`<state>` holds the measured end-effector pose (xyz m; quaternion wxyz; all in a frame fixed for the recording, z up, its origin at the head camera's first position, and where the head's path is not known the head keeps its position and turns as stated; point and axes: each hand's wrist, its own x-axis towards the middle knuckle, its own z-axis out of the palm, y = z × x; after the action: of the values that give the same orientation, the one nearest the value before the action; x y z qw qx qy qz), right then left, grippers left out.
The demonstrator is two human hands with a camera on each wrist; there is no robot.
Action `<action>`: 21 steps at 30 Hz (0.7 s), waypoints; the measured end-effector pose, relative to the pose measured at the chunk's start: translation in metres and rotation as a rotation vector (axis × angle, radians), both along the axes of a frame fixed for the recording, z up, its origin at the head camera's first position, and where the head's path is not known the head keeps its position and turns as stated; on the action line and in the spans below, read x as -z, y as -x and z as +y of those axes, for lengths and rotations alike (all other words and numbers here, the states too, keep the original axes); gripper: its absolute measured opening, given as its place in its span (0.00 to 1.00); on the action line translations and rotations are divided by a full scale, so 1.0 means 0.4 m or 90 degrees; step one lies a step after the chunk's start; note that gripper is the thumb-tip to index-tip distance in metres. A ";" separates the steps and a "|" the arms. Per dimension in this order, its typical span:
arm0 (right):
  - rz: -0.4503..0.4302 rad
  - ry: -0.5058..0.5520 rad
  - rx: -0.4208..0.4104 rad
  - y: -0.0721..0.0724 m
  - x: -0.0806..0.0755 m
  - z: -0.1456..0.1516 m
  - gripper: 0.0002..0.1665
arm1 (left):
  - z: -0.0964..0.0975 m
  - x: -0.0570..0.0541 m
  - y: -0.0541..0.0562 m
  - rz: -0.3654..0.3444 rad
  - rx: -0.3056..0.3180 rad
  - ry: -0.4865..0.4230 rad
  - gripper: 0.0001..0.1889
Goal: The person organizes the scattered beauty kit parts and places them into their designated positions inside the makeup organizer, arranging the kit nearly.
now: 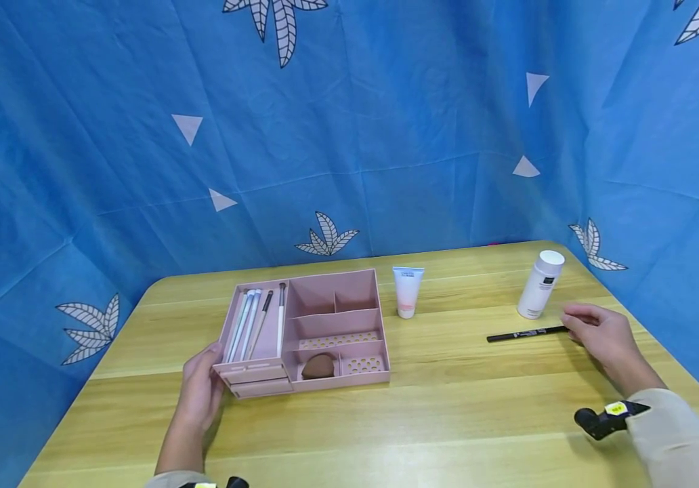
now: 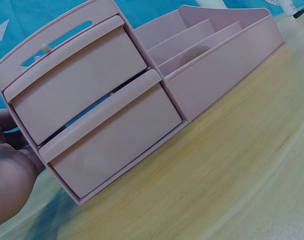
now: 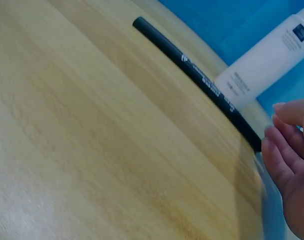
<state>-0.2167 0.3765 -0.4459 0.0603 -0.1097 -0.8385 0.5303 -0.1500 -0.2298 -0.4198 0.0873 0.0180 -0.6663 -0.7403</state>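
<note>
A pink makeup organizer (image 1: 337, 386) with two front drawers (image 2: 111, 135) stands on the table. My left hand (image 1: 198, 383) rests against its left side; part of the fingers is hidden behind that wall in the left wrist view. Several makeup brushes (image 1: 252, 325) lean in its left compartment, and a brown makeup sponge (image 1: 319, 367) sits in a front one. On the right, a black cosmetic pencil (image 1: 526, 334) lies with its right end at the fingertips of my right hand (image 1: 602, 339). In the right wrist view these fingers are loosely bent, the thumb apart from the pencil.
A white bottle (image 1: 540, 285) stands just behind the pencil and my right hand. Right of the organizer is a small white and pink tube (image 1: 407, 291), upright on its cap. A blue curtain (image 1: 386, 135) hangs along the back edge of the wooden table (image 1: 435, 420).
</note>
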 end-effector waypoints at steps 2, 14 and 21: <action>-0.011 -0.049 0.001 -0.001 0.004 0.004 0.31 | 0.000 0.000 0.000 0.000 -0.001 -0.002 0.16; -0.015 -0.185 -0.056 0.009 0.017 0.021 0.25 | -0.001 0.003 0.001 0.005 0.004 0.007 0.15; -0.017 -0.263 -0.121 0.016 0.005 0.019 0.24 | -0.002 0.008 0.004 0.013 0.005 -0.003 0.16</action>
<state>-0.2233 0.3840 -0.4477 0.0203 -0.0227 -0.9366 0.3492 -0.1518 -0.2304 -0.4229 0.0915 0.0081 -0.6635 -0.7426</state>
